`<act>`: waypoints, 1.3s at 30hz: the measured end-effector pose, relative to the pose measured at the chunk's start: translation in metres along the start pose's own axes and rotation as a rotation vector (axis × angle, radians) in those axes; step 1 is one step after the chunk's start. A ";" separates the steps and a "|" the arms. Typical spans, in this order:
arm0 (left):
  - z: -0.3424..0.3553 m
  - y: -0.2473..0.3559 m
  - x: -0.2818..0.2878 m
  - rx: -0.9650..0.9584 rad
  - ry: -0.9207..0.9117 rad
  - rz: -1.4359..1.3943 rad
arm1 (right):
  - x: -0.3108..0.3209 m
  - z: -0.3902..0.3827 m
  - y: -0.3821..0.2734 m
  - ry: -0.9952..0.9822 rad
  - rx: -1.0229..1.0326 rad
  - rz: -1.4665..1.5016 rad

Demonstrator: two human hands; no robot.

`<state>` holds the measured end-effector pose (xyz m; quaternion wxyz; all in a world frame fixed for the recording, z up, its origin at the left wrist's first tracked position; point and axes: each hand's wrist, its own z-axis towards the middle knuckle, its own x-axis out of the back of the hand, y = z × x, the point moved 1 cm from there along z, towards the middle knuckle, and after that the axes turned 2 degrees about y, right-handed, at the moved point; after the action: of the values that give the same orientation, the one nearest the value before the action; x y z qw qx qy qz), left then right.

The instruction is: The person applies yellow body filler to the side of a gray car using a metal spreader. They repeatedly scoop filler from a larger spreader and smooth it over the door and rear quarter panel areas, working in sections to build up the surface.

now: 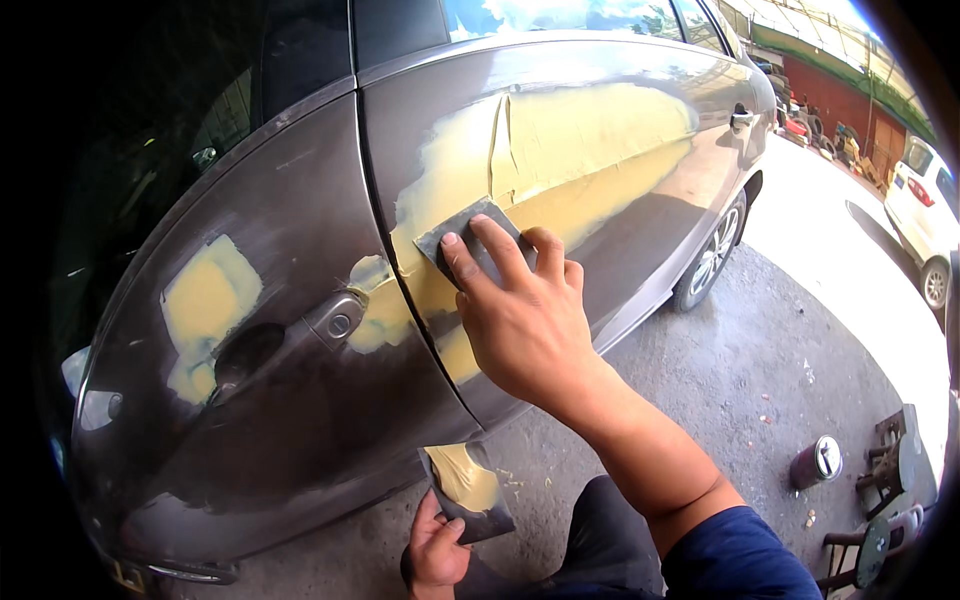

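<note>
Thin square grey spreader (478, 252) is gripped against yellow-puttied brown car door (640, 235) by right hand (528, 325); putty-loaded square dark plate (490, 525) is pinched by left hand (437, 550).

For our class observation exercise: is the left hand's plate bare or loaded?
Loaded: yellow paste covers part of the dark plate.

- I have the front door (280, 230) left, the rear door (640, 240) right, a handle (335, 318) on the former near the gap.
- My right hand (520, 310) lies over a spreader (461, 219), on the rear door's filler (590, 130).
- Lower left, my left hand (440, 550) holds a plate (490, 523) bearing paste (465, 478).
- Right of both: a can (814, 464) on the ground (715, 370), then stools (905, 450).
- Behind those, a second car (930, 205).
</note>
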<state>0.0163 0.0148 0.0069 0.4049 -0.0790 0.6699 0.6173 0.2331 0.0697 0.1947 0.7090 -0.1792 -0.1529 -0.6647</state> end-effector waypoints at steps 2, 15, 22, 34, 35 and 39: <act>0.002 -0.001 -0.001 0.006 -0.024 0.002 | -0.005 -0.012 0.003 0.014 0.007 0.000; -0.006 -0.001 -0.003 0.019 -0.009 -0.007 | 0.034 0.102 0.078 -0.103 -0.082 0.011; -0.006 0.002 0.002 -0.007 0.005 0.006 | 0.018 0.030 0.040 -0.063 -0.060 0.014; 0.003 0.008 -0.010 -0.080 0.001 0.045 | 0.021 -0.011 0.059 0.087 -0.108 -0.007; 0.002 0.009 -0.009 -0.078 0.006 0.054 | 0.026 0.000 0.068 0.061 -0.131 -0.011; 0.002 0.010 -0.010 -0.081 -0.016 0.054 | 0.026 0.055 0.104 -0.011 -0.136 -0.001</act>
<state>0.0177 0.0148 0.0212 0.3900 -0.0724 0.6430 0.6551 0.3398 0.0768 0.2498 0.6939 -0.2306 -0.1112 -0.6730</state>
